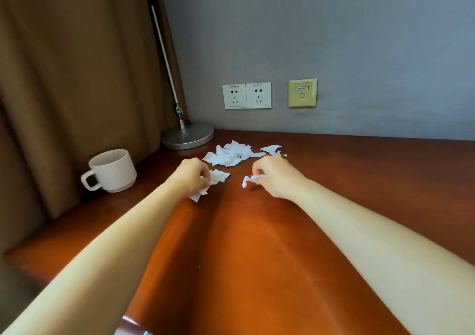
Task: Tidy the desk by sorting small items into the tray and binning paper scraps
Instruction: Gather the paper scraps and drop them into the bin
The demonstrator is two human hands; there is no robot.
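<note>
Near the back edge of the desk (257, 232), gathering paper scraps (218, 176), some gripped in the left hand (191, 175), one scrap (248, 180) pinched in the right hand (272, 178); next, probably, collecting the heap (231, 155) just behind them.

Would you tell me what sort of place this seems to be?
Likely a hotel room or bedroom work corner: a wooden desk against a grey wall with twin power sockets and a network port, a desk lamp, and brown curtains.

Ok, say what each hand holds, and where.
The left hand grips scraps at their left ends; right hand pinches one scrap at its right end.
</note>
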